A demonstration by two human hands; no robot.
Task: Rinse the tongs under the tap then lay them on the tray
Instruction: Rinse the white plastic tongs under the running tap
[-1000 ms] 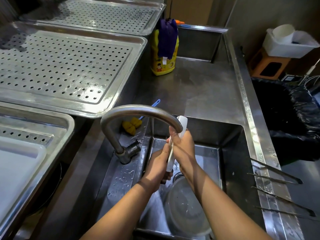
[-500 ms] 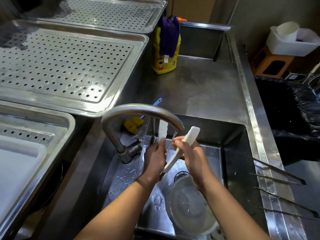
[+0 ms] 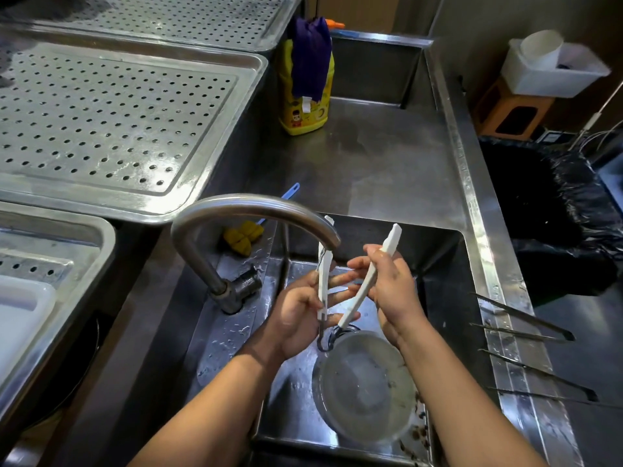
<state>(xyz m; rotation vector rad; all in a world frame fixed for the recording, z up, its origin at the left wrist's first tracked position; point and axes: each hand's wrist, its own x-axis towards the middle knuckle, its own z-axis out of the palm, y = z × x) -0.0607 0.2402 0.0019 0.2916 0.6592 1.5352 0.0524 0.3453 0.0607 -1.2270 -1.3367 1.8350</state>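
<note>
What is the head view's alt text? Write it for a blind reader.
The left hand and right hand each hold one arm of white tongs, spread open under a curved tap over a steel sink. A bowl sits below; a perforated tray lies left.

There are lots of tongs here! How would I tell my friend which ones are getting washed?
Find the big curved tap over the sink. Right under its spout, the left hand and right hand hold the white tongs, spread open in a V. The metal tongs are thin and lie untouched on the sink's right rim; only these are white.
</note>
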